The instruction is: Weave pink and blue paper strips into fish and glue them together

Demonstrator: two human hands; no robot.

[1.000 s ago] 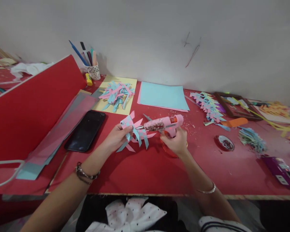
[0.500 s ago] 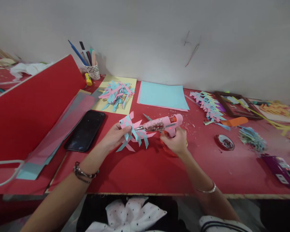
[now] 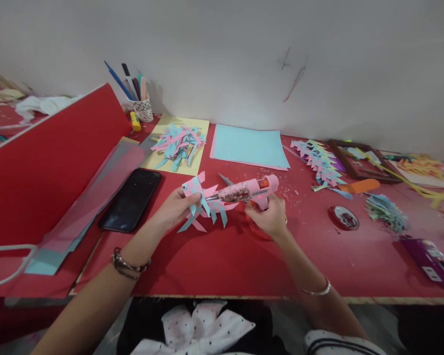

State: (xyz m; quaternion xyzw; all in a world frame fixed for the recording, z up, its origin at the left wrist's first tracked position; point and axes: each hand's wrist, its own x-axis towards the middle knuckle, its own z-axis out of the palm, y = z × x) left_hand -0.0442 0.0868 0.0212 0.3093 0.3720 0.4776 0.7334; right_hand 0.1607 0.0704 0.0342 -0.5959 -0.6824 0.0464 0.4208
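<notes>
Pinched between the thumb and fingers of my left hand (image 3: 178, 206) is a woven paper fish (image 3: 193, 187) in pink and light blue, with a small eye on it. My right hand (image 3: 269, 215) grips a pink hot glue gun (image 3: 244, 190) by its handle. The gun's metal nozzle points left and meets the strips at the fish's side; whether it touches them I cannot tell. More pink and blue folded paper pieces (image 3: 218, 212) lie just below the nozzle. Scissors (image 3: 225, 179) lie behind the gun, mostly hidden, their blade tip showing.
A black phone (image 3: 131, 199) lies left of my left hand. Paper strips (image 3: 179, 143) are heaped on a yellow sheet. Light blue paper (image 3: 251, 147) lies by the wall. Right are a row of paper fish (image 3: 316, 160), a small dish (image 3: 345, 218) and an orange stick (image 3: 360, 186).
The glue gun has shifted very slightly left, its nozzle still at the paper fish. My left hand and the fish have hardly moved.
</notes>
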